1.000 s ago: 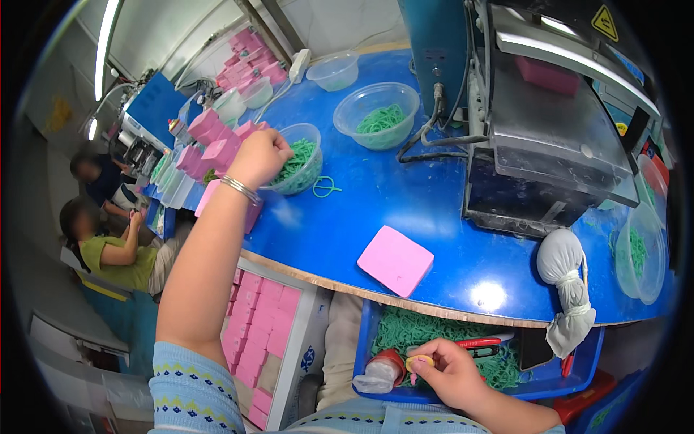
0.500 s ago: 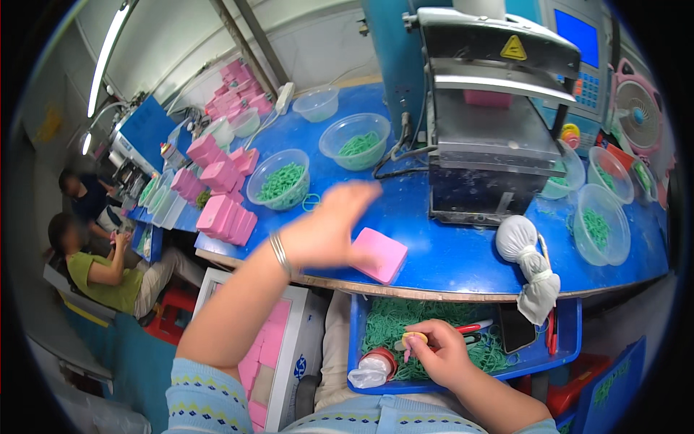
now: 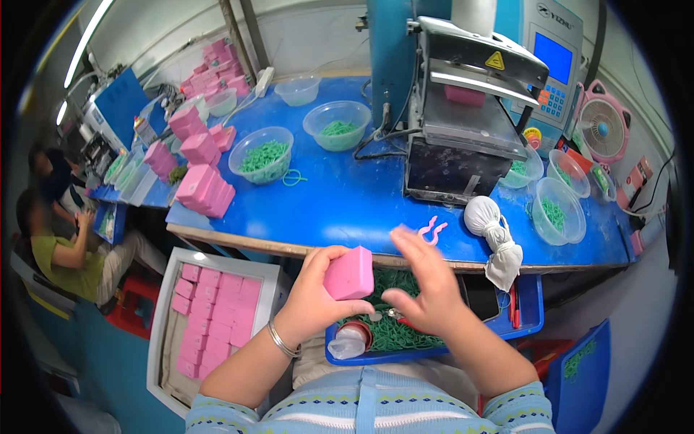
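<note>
My left hand grips a pink rectangular block and holds it tilted above the front edge of the bench. Facing it, my right hand has its thumb and fingers spread apart, slightly blurred, with nothing seen between them. Two wavy pink strips lie on the blue bench top just beyond the right fingertips. Below both hands, a blue drawer holds green rubbery strands, a small reddish pot with clear plastic and red-handled tools. My hands cover part of it.
A press machine stands at the back, with a white cloth pouch before it. Clear bowls hold green strands. Pink blocks are stacked at left and fill a white box below. Two people sit at far left.
My left hand has picked the pink block off the bench and brought it nearer. My right hand has risen from the drawer and opened; wavy pink strips now lie on the bench.
</note>
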Demonstrator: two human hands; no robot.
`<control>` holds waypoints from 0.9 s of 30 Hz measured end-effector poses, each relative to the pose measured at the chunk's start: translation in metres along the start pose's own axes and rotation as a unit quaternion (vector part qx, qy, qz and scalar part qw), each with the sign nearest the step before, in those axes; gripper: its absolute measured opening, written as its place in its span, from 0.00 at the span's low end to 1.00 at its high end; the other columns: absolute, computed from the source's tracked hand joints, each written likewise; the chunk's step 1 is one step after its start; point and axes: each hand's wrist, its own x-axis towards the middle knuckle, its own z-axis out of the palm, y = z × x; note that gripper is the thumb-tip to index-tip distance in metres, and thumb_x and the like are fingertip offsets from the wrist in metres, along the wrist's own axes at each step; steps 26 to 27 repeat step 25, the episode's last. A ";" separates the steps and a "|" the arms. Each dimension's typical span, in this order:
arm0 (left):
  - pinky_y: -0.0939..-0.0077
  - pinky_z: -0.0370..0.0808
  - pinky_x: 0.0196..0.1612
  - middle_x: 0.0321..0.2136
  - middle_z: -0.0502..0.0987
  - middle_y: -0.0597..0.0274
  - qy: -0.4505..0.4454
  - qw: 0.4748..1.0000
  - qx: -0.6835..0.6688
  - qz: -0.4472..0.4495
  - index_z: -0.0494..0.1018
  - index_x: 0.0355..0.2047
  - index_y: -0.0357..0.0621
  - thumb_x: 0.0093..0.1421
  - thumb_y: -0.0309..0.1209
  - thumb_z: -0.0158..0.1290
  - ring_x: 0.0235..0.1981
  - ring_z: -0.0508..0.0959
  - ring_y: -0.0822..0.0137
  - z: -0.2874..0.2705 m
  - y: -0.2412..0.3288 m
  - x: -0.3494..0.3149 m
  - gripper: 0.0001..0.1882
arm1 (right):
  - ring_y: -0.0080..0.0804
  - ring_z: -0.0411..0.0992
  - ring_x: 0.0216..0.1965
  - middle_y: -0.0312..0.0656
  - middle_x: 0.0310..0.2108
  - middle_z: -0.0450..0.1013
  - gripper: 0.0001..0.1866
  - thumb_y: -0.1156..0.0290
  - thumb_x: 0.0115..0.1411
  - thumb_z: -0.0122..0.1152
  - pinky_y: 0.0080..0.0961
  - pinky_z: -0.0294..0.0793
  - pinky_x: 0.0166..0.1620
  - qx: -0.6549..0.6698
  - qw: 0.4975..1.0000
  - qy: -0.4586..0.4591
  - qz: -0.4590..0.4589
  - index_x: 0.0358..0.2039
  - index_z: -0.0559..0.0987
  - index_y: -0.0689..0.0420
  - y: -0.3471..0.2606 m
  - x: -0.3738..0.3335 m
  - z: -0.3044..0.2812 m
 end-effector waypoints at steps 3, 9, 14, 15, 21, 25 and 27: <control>0.66 0.62 0.50 0.41 0.63 0.54 0.015 0.973 0.205 0.107 0.62 0.48 0.41 0.34 0.35 0.68 0.47 0.63 0.54 0.007 0.018 -0.005 0.40 | 0.41 0.62 0.52 0.51 0.50 0.61 0.36 0.66 0.51 0.61 0.34 0.62 0.53 0.335 0.921 -0.046 0.192 0.57 0.55 0.61 -0.017 -0.016 0.031; 0.66 0.58 0.53 0.54 0.56 0.51 -0.080 0.988 -0.015 0.131 0.54 0.56 0.38 0.32 0.42 0.69 0.52 0.60 0.58 -0.001 0.037 -0.012 0.52 | 0.29 0.69 0.40 0.46 0.41 0.69 0.21 0.65 0.60 0.42 0.24 0.69 0.43 0.695 0.615 -0.047 0.369 0.50 0.65 0.65 -0.006 -0.028 0.017; 0.55 0.48 0.59 0.58 0.47 0.43 -0.264 0.951 0.079 0.138 0.51 0.58 0.45 0.42 0.40 0.62 0.60 0.47 0.44 0.025 0.031 -0.012 0.46 | 0.22 0.69 0.27 0.38 0.26 0.69 0.12 0.67 0.59 0.42 0.18 0.69 0.30 0.546 0.686 -0.147 0.458 0.36 0.73 0.59 -0.014 -0.037 0.013; 0.53 0.49 0.58 0.58 0.48 0.43 -0.242 0.953 0.120 0.135 0.53 0.58 0.47 0.43 0.39 0.61 0.59 0.47 0.42 0.035 0.030 -0.015 0.42 | 0.22 0.69 0.27 0.37 0.25 0.68 0.12 0.67 0.59 0.42 0.17 0.68 0.28 0.611 0.581 -0.109 0.527 0.37 0.71 0.59 -0.018 -0.032 0.014; 0.46 0.50 0.57 0.58 0.50 0.47 -0.211 0.910 0.139 0.330 0.59 0.56 0.54 0.50 0.31 0.52 0.59 0.50 0.45 0.036 0.054 -0.027 0.31 | 0.30 0.67 0.44 0.45 0.44 0.66 0.18 0.66 0.59 0.44 0.27 0.70 0.42 0.583 0.590 -0.158 0.536 0.48 0.65 0.60 -0.037 -0.042 -0.006; 0.47 0.51 0.57 0.58 0.50 0.51 -0.327 0.916 -0.020 0.230 0.64 0.52 0.56 0.50 0.26 0.51 0.59 0.52 0.46 0.042 0.030 -0.042 0.27 | 0.26 0.70 0.35 0.42 0.38 0.69 0.16 0.62 0.61 0.41 0.18 0.71 0.31 0.594 0.556 -0.217 0.540 0.46 0.67 0.57 -0.015 -0.073 0.007; 0.47 0.51 0.57 0.58 0.50 0.51 -0.327 0.916 -0.020 0.230 0.64 0.52 0.56 0.50 0.26 0.51 0.59 0.52 0.46 0.042 0.030 -0.042 0.27 | 0.26 0.70 0.35 0.42 0.38 0.69 0.16 0.62 0.61 0.41 0.18 0.71 0.31 0.594 0.556 -0.217 0.540 0.46 0.67 0.57 -0.015 -0.073 0.007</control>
